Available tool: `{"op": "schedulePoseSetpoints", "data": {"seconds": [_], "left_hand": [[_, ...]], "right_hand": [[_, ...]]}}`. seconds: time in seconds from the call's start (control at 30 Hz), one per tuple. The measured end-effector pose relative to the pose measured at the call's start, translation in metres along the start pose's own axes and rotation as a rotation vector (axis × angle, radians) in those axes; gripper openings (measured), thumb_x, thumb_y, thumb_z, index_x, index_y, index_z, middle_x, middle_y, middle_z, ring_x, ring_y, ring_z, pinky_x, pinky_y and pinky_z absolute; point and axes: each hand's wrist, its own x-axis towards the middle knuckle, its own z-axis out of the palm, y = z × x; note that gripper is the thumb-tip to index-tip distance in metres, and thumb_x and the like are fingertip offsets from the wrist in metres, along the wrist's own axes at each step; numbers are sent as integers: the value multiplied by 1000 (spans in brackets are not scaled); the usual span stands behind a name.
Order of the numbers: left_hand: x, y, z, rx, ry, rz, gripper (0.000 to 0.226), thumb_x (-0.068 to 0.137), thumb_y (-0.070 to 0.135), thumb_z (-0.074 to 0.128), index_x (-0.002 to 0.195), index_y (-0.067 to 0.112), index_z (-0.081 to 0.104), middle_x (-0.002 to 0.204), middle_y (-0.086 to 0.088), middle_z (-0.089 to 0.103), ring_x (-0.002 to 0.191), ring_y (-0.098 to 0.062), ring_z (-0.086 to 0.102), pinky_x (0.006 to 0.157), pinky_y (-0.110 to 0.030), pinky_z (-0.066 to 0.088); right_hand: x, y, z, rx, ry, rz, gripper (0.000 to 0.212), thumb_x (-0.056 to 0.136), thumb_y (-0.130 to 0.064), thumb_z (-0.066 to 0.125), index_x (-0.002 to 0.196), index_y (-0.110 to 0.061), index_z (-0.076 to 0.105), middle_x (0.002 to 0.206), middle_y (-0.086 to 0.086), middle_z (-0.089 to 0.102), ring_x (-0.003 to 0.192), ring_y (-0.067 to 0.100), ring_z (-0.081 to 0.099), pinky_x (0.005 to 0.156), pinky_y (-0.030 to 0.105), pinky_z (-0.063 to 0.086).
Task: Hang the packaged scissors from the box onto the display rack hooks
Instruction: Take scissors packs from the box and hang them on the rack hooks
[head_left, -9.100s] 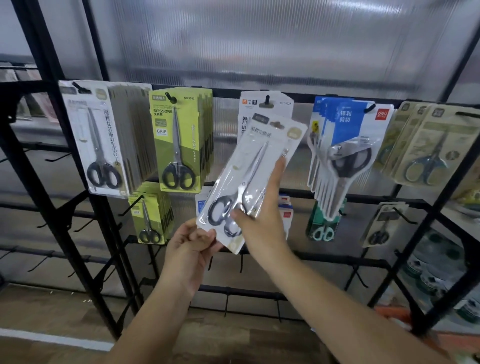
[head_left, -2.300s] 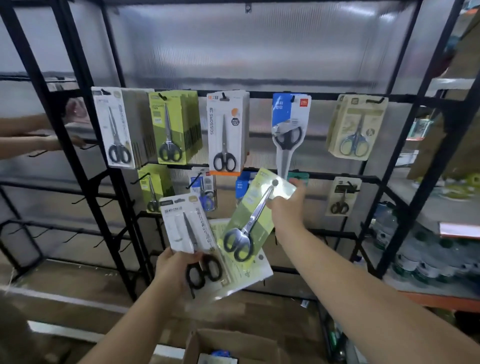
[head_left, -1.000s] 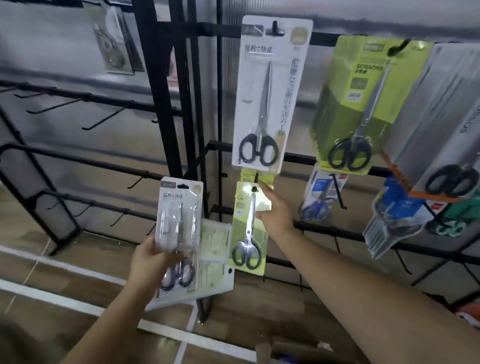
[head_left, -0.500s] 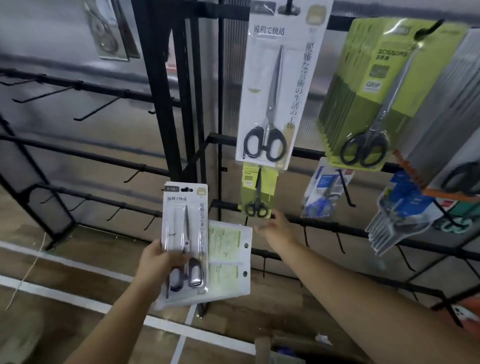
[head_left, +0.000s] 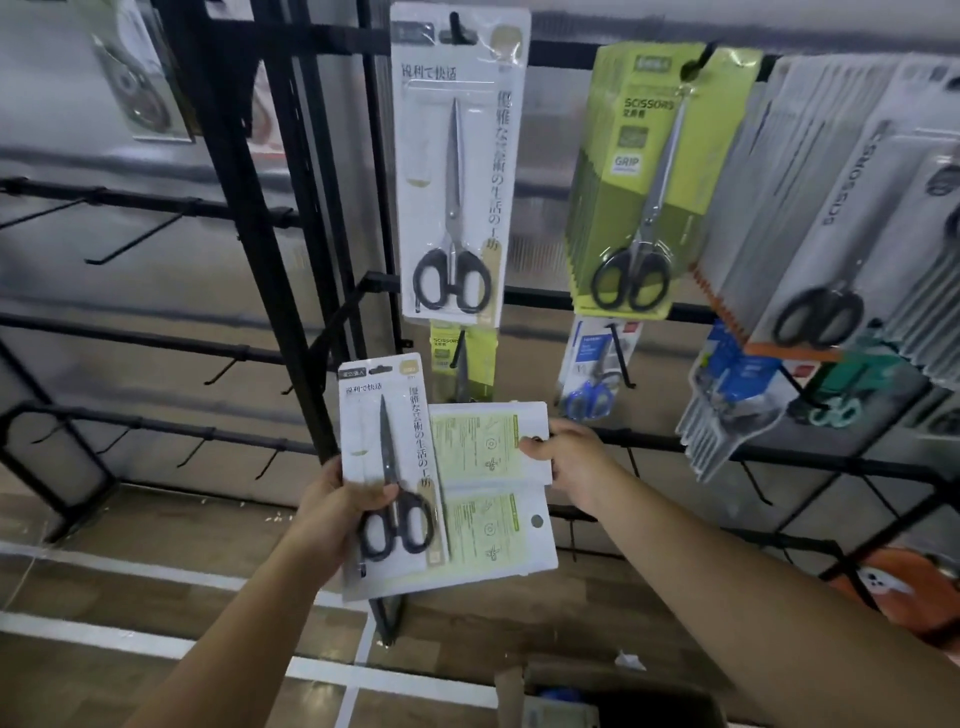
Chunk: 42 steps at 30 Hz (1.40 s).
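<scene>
My left hand (head_left: 337, 512) grips a white pack of black-handled scissors (head_left: 387, 467), face up, with two more packs fanned behind it showing their yellow-green backs. My right hand (head_left: 571, 460) pinches the right edge of the upper back-facing pack (head_left: 483, 447). The lower back-facing pack (head_left: 493, 540) stays under my left hand's stack. On the black display rack (head_left: 291, 260) hang a matching white pack (head_left: 457, 171), a small yellow-green pack (head_left: 460, 358) below it and a thick row of yellow-green packs (head_left: 644, 197). The cardboard box (head_left: 613, 696) sits open at the bottom edge.
Grey-white packs (head_left: 852, 208) and blue ones (head_left: 737, 395) crowd the hooks on the right; a small blue-handled pack (head_left: 597, 374) hangs lower. Bare hooks (head_left: 130, 244) stick out of the rails on the left. An orange object (head_left: 904, 587) lies low at the right. The floor is wood.
My right hand left the small yellow-green pack hanging on the lower hook and came back to the stack, taking hold of the upper back-facing pack. My left hand rose slightly.
</scene>
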Motion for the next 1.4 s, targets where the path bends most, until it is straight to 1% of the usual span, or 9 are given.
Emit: {"op": "schedulePoseSetpoints", "data": {"seconds": [0.27,0.43,0.6,0.8,0.93,1.03,1.13,1.27,1.4], "left_hand": [[0,3,-4,20,8,-67,35,79,-15,54,110,1,55,94,-17,68,73,-26,68,54,-31,55],[2,5,-7,15,-55,-184,57,64,-1,66,119,-5,53,86,-16,69,71,-25,69,53,-30,53],[4,3,-2,-4,-172,-204,15,93,1,43,102,0,54,69,-12,69,54,-20,67,41,-23,49],[2,9,10,-12,-233,-211,22,95,-5,29,92,-4,51,49,-11,59,37,-18,56,32,-14,39],[4,9,6,-65,-229,-217,26,100,9,31,98,-6,52,54,-15,61,39,-21,57,33,-16,41],[7,8,-3,-134,-232,-260,43,100,32,31,106,-2,56,71,-19,68,51,-26,65,41,-25,50],[7,9,-8,-120,-231,-233,39,92,30,41,108,-2,57,82,-21,70,63,-29,69,50,-32,55],[6,9,-14,-93,-149,-201,28,84,16,53,107,-1,56,80,-19,71,63,-28,69,51,-35,56],[9,8,-18,-116,-4,-166,15,96,13,45,103,3,54,69,-13,71,54,-23,68,44,-31,54]], "right_hand": [[-17,-5,-48,69,159,-169,22,83,6,61,87,-16,63,105,7,63,96,26,60,75,34,52],[-26,-6,-54,138,69,-277,25,80,15,58,78,-9,63,95,9,68,99,27,61,83,27,53],[-33,-11,-49,216,-121,-415,46,77,24,46,54,-11,65,76,3,73,86,17,68,81,26,53],[-26,-11,-34,91,-120,-421,39,73,26,50,59,-3,71,128,-1,56,109,19,57,72,23,54],[-30,-14,-32,35,-159,-393,57,75,25,52,41,-18,66,104,-6,65,94,14,62,65,18,55],[-31,-13,-32,-22,-146,-368,51,80,21,51,45,-13,65,66,-4,71,65,9,68,55,17,54],[-32,-15,-29,-34,-135,-343,36,80,22,50,61,-6,62,59,-4,69,56,6,67,50,16,52],[-32,-17,-25,-27,-130,-254,35,87,17,43,74,-6,65,71,0,71,66,14,67,55,20,54],[-29,-9,-20,562,-240,-55,31,93,-6,41,116,-19,57,92,11,72,86,24,65,77,35,48]]}}
